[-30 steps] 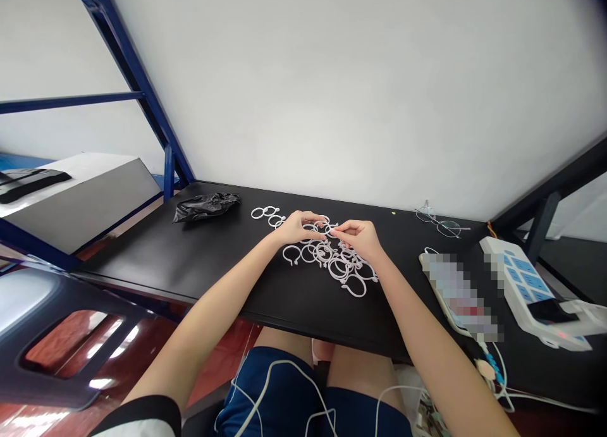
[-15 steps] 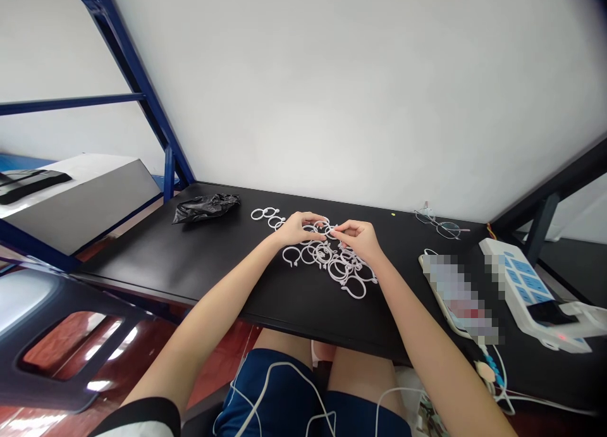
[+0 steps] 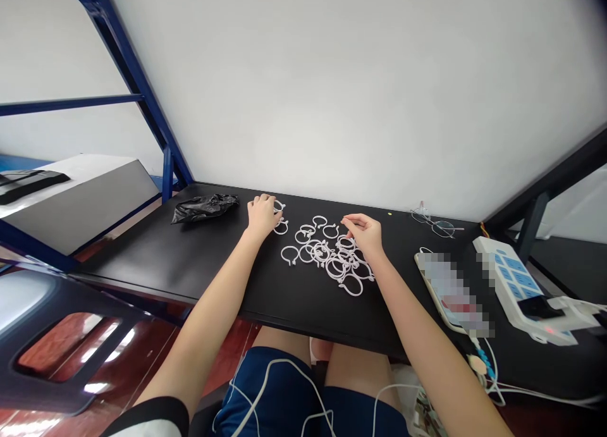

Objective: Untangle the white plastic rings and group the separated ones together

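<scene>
Plain white wall (image 3: 303, 95) at the back, blue metal frame (image 3: 126, 57) rising on the left, and a long black table (image 3: 199, 260) across the middle: that's our ground. Centre stage, the white rings (image 3: 328, 253), open hoops with little knobbed ends, many lying over one another in a loose heap, a few lying looser along its left and far sides.

Out to the left goes the left hand (image 3: 263, 215), palm down, fingers curled low beside a couple of outlying rings (image 3: 281, 233); whether it grips one, I cannot tell. Over on the right, the right hand (image 3: 364, 229) hangs at the heap's far right edge, thumb and fingertips drawn together, a ring lying just left of the tips; anything in that pinch is too small to make out.

Far left, a crumpled black plastic bag (image 3: 205, 208), near the left hand. Far right, a pair of glasses (image 3: 430, 222); nearer, a phone (image 3: 450, 295) with its screen blurred, then a white power strip (image 3: 507, 279) beyond it to the right.
</scene>
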The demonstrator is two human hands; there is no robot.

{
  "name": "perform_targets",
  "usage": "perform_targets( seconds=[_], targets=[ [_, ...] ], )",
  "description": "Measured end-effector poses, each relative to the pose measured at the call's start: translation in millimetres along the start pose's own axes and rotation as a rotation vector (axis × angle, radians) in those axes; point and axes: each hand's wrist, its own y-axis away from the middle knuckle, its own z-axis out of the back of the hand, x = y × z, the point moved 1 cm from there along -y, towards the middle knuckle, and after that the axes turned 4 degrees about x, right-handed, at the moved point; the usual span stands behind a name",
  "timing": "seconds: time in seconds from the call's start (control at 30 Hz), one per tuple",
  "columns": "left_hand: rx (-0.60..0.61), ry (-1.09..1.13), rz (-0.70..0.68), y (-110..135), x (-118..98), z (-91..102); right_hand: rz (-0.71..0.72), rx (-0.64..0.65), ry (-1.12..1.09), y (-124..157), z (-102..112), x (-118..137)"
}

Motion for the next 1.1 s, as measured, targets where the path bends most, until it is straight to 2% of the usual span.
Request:
perform_targets(
  seconds=[0.23, 0.6, 0.77, 0.87, 0.93, 1.03, 1.1],
  targets=[
    [0.039, -0.085, 0.109, 0.7, 4.2, -4.2, -0.004, -0.005, -0.021, -2.0, 1.1, -3.0],
    [0.067, -0.128, 0.122, 2.2, 1.1, -7.0, -0.048, -0.010, -0.039, 0.0, 0.9, 0.2],
    [0.054, -0.083, 0.101, 1.4, -0.4, -6.3, -0.013, -0.047, -0.025, -0.4, 0.5, -0.4],
    [0.006, 0.051, 0.007, 0.5, -7.5, -5.4, -0.004, -0.048, -0.026, -0.8, 0.1, -0.7],
    [0.008, 0.163, -0.136, 1.8, -16.6, -5.5, -0.005, -0.053, -0.023, -0.9, 0.3, -0.7],
    [0.134, 0.247, -0.405, 7.9, -32.5, -7.1, -0.004, -0.071, -0.004, -1.0, 1.2, -0.7],
    [0.220, 0.240, -0.511, 13.1, -40.4, -9.0, 0.001, -0.082, 0.009, -1.1, 1.8, -1.0]
  ],
)
